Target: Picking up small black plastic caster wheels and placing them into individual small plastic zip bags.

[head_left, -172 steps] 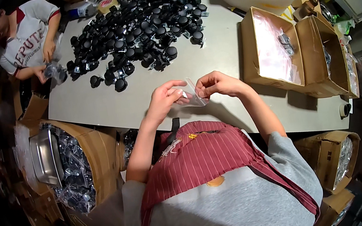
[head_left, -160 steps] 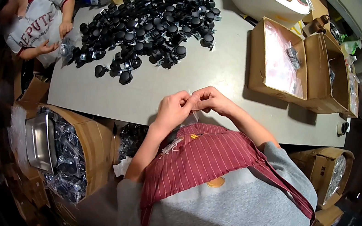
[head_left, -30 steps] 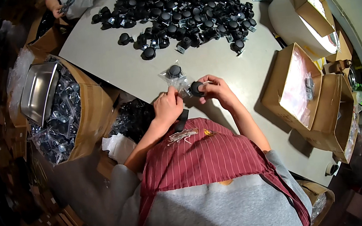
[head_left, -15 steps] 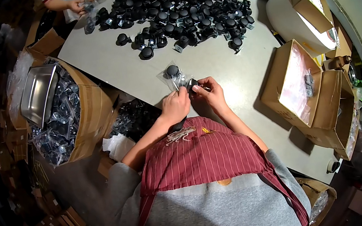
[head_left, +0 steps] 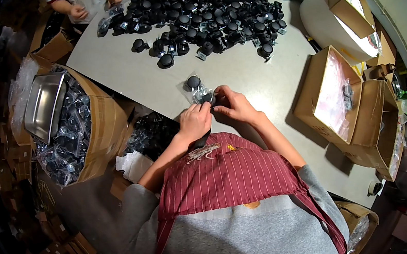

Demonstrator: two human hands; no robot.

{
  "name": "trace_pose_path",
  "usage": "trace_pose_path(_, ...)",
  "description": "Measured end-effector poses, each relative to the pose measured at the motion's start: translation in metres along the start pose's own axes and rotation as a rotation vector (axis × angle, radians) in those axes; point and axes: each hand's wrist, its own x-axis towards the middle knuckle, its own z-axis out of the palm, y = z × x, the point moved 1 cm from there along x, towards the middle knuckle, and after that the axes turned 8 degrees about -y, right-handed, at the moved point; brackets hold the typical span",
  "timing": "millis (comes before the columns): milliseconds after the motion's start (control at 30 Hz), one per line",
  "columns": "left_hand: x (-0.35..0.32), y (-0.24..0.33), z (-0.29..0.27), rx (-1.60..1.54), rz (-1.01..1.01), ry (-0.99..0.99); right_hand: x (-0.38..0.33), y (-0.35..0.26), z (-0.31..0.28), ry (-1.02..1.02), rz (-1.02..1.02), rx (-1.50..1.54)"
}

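A clear plastic bag point(head_left: 192, 90) lies on the table in front of me, with a black caster wheel point(head_left: 193, 82) showing through its far end. A second black caster point(head_left: 205, 97) sits at the near end, close to the bag's mouth and partly hidden by the film and my fingers. My left hand point(head_left: 195, 122) is closed on the near edge of the bag. Curved in from the right, my right hand point(head_left: 234, 105) has its fingertips and thumb at the bag's mouth beside the second caster; their exact grip is partly hidden.
A large heap of black casters point(head_left: 198, 18) covers the table's far part. Left stands a carton point(head_left: 103, 120) of bagged parts with a metal tray point(head_left: 45, 107) on top. Open cartons point(head_left: 308, 94) and a white bucket point(head_left: 315, 15) stand right. Another person's hand point(head_left: 78, 12) is at far left.
The second caster has moved from my right fingers toward the bag's mouth, left and slightly down. My right fingers have spread around it. The other person's hands have moved apart.
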Motion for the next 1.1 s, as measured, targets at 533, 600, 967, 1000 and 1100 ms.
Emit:
trace_pose_path(533,-0.001,0.002,-0.002,0.046,-0.065,0.115,0.021,0.017,0.013,0.059,0.043,-0.320)
trace_pose_path(600,0.004,0.004,-0.008,0.029,-0.069,0.108,0.022,0.001,0.014,0.080,0.025,-0.316)
trace_pose_path(967,0.012,-0.002,-0.001,0.123,-0.058,0.044,0.023,0.022,0.025,0.100,-0.126,-0.437)
trace_pose_path(1000,0.012,-0.005,0.001,0.118,-0.067,0.059,0.022,0.023,0.027,0.138,-0.092,-0.434)
trace_pose_path(1100,0.014,-0.014,0.008,0.131,-0.091,0.081,0.017,0.026,0.033,0.162,-0.029,-0.525)
